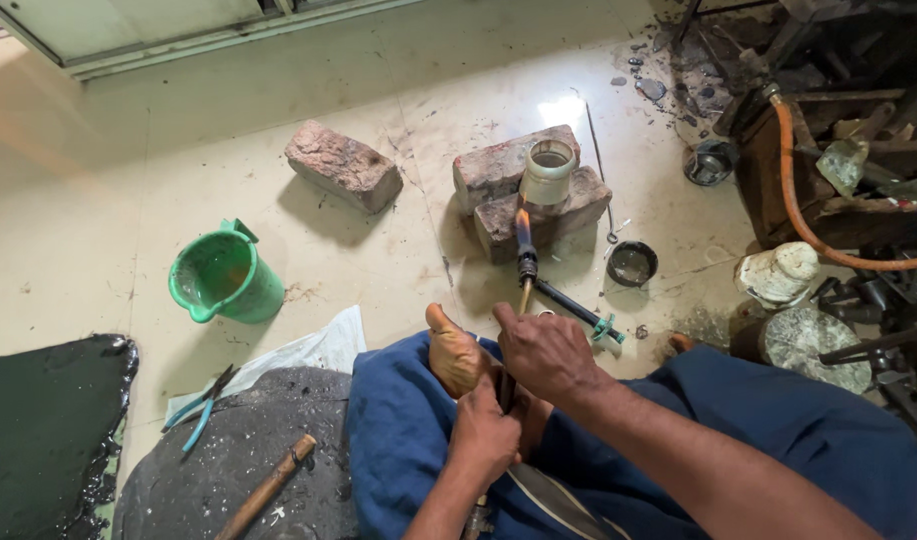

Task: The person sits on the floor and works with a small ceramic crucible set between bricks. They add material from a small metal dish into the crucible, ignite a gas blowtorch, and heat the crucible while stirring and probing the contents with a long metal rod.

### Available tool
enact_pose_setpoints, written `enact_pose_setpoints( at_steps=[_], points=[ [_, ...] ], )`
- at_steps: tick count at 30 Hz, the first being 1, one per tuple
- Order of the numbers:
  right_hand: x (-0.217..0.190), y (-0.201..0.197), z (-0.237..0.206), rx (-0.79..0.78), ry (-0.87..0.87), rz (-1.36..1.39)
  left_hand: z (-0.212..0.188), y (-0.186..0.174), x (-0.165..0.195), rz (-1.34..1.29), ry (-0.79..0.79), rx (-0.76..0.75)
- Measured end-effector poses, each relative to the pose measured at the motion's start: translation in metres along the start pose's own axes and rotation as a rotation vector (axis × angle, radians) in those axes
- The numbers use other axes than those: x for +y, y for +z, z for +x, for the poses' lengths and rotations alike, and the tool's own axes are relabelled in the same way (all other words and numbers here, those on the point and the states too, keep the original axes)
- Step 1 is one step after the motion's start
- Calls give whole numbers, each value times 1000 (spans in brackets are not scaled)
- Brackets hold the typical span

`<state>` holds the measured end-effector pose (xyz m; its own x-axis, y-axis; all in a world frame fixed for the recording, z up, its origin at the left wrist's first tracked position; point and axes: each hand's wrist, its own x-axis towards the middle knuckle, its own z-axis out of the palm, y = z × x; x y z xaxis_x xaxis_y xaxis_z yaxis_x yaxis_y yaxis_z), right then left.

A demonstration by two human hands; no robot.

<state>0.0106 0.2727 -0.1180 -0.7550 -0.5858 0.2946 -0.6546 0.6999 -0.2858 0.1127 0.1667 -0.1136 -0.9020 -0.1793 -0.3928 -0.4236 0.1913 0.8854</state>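
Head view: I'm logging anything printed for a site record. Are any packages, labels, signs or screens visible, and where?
None: no package, label, sign or screen shows.
Nearest to a container: a plain green plastic mug on the floor at left.
A pale cylindrical jar on the bricks, unlabelled.

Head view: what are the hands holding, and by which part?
Both hands grip a thin brass-stemmed gas torch by its rear stem: right hand farther forward, left hand behind. Its lit tip points at the bricks.
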Motion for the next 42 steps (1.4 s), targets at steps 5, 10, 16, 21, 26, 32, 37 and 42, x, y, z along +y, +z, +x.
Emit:
enact_pose_setpoints(
  at_steps=[5,10,16,21,26,32,37,42],
  points=[
    [3,1,-2,-39,-63,-2,-3,2,-4,-3,-86,7],
    [10,4,1,-120,-74,-9,3,6,-20,59,26,47],
    [18,10,6,-210,-102,-10,3,8,-19,29,-34,29],
    [22,12,6,-176,-176,36,2,7,-14,39,-48,31],
    [27,15,6,-186,-206,63,2,8,-17,62,-20,33],
    [33,16,6,-213,-258,61,3,10,-22,52,-6,35],
    [32,12,7,-192,-283,79,4,11,-25,75,1,40],
    [24,-3,4,-208,-218,96,3,10,-21,98,151,98]
  ],
)
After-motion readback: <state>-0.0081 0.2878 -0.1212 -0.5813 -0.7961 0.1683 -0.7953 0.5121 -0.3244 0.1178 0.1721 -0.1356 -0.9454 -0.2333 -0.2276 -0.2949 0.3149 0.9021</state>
